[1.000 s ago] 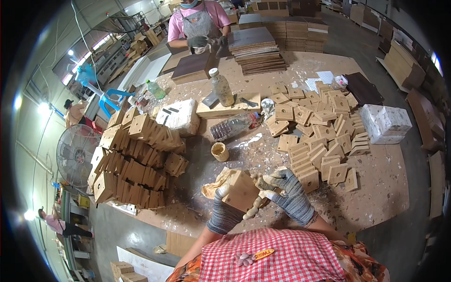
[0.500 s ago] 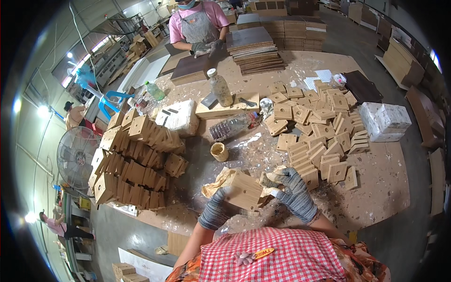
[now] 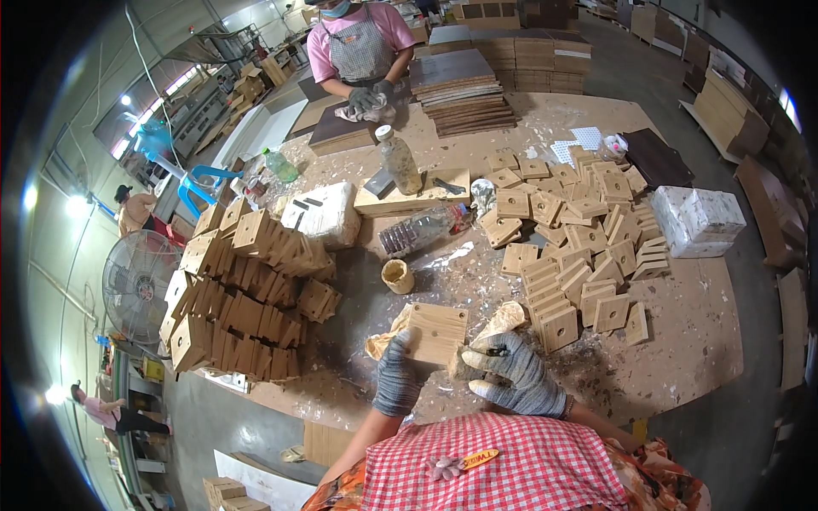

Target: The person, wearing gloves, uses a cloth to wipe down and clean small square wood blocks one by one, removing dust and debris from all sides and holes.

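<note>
At counter (image 3: 682,358) near edge: left hand (image 3: 397,375) grip clamped on wood block (image 3: 436,332), held just above counter. Right hand (image 3: 511,373) fingers curled on rag (image 3: 498,322), touching block's right side.

We hold a pale, matt raw-wood block (image 3: 436,332) in hands (image 3: 399,375) wearing grey knitted cloth gloves. Our bench (image 3: 682,341) is rough brown board, dusty and smeared; a clear glossy plastic bottle (image 3: 422,228) lies on it.
</note>
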`<state>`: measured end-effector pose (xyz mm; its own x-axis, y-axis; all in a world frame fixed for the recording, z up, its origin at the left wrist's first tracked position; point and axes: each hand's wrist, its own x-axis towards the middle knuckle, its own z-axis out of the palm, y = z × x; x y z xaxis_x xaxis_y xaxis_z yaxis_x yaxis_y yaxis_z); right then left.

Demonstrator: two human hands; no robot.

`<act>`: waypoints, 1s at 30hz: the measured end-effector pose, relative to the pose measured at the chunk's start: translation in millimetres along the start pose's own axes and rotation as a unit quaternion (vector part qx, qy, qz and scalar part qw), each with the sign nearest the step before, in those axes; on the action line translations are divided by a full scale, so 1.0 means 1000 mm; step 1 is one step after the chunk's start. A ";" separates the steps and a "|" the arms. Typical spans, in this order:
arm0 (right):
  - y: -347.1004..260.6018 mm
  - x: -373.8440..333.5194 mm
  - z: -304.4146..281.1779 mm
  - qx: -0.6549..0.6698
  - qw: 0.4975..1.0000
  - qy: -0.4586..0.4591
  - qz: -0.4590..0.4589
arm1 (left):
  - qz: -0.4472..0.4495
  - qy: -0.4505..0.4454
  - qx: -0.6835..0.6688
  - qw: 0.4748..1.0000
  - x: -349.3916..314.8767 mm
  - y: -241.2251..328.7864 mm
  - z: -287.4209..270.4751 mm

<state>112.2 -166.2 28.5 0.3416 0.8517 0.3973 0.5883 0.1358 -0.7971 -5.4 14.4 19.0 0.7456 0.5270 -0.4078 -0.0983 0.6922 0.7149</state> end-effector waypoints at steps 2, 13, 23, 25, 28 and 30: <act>0.002 0.002 -0.001 -0.005 1.000 0.019 -0.002 | -0.007 0.004 0.004 1.000 0.001 0.000 -0.001; 0.037 0.016 -0.019 -0.033 0.986 0.133 0.099 | -0.063 -0.093 0.031 0.993 -0.002 0.000 0.000; 0.037 0.010 -0.013 0.049 0.981 0.173 0.073 | 0.206 -0.190 0.413 0.867 0.016 -0.031 -0.034; 0.035 0.013 -0.015 0.035 0.988 0.138 0.054 | 0.132 -0.186 0.369 0.901 0.004 -0.016 -0.009; 0.035 0.013 -0.016 -0.002 0.984 0.151 0.096 | -0.034 -0.136 0.164 0.976 0.006 -0.006 -0.004; 0.033 0.013 -0.015 0.009 0.984 0.163 0.071 | -0.126 -0.087 -0.002 0.988 0.015 -0.010 -0.019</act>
<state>146.9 -158.4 14.4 0.6385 0.6549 0.4042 0.5059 0.0386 -0.8617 -5.2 24.4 -5.2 0.8483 0.2451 -0.4694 0.1028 0.7934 0.6000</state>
